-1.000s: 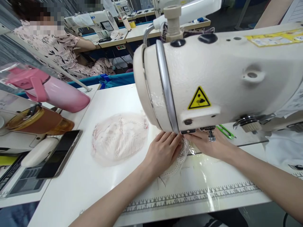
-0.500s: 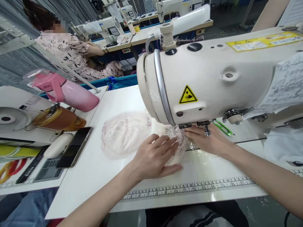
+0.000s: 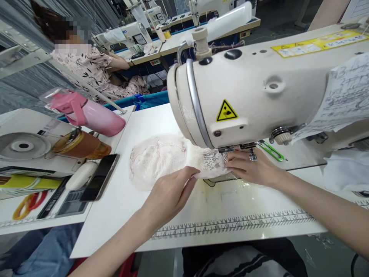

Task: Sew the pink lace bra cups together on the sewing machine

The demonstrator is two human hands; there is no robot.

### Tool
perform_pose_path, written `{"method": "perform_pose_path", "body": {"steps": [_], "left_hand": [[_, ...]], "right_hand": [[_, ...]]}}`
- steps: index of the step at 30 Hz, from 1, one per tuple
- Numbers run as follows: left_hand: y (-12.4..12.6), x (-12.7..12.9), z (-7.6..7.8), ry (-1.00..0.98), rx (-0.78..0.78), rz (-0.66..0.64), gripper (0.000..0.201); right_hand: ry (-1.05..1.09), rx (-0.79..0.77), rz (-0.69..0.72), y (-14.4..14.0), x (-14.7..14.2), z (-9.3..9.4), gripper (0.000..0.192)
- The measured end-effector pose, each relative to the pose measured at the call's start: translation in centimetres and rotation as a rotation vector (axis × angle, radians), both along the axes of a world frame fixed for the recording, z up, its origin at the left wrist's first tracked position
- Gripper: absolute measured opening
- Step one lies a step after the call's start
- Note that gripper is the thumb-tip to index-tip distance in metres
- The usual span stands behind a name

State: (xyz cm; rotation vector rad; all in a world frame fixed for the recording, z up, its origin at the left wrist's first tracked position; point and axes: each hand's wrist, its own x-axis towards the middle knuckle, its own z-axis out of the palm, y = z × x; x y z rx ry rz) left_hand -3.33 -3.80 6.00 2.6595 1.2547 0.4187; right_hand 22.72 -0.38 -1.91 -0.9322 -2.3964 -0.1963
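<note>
And here's the white tabletop [image 3: 112, 207], broad and bright, a printed ruler [image 3: 230, 224] running along its near edge. Over it, at two o'clock from the centre of view, looms the cream sewing machine [image 3: 242, 84]! Down at eight, a sheer pale piece [image 3: 158, 163] with reddish stitching lies flat. Between nine and ten stands the pink bottle [image 3: 98, 115]. Now the left hand [image 3: 170, 188], close to seven: thumb and fingers pinching the lace's near edge. Between three and four, the right hand [image 3: 252, 166] has its fingers at the other end; gripping or just pressing, I can't tell. And the lace [image 3: 211, 161] itself, at four, stretched between both hands, right below the machine's head. The dark phone [image 3: 100, 177] sits between eight and nine; at three, little green snips [image 3: 271, 151]!
</note>
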Motion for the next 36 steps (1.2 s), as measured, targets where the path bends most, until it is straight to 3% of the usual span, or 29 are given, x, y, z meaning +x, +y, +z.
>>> {"method": "perform_pose_path", "body": {"steps": [2,5,8,11,19,21,27,36], "left_hand": [[1.4,0.7,0.2,0.106,0.058,-0.119,0.019],[2.9,2.1,-1.0,0.212,0.112,-0.225,0.019],[3.7,3.1,-2.9,0.173,0.189,-0.215,0.029],[3.7,3.5,-4.3,0.125,0.304,-0.193,0.024],[3.3,3.4,-4.7,0.085,0.534,-0.202,0.026],[3.4,3.5,-5.0,0.065,0.487,-0.208,0.025],[3.7,3.1,-6.2,0.077,0.257,-0.249,0.042],[4.0,2.6,-6.1,0.110,0.189,-0.240,0.054]], "right_hand": [[-0.022,0.013,0.017,0.1,0.0,0.0,0.021],[-0.018,-0.003,0.017,0.2,0.1,0.0,0.019],[-0.023,-0.014,-0.007,-0.1,0.1,0.0,0.019],[-0.040,-0.004,-0.050,-0.6,0.0,0.1,0.019],[-0.219,0.232,-0.116,-1.1,-0.8,1.1,0.015],[-0.211,0.222,-0.100,-0.9,-0.8,0.8,0.017],[-0.165,-0.044,0.041,-0.6,-0.5,-0.5,0.033],[-0.103,-0.055,0.104,-0.4,-1.0,0.0,0.035]]}}
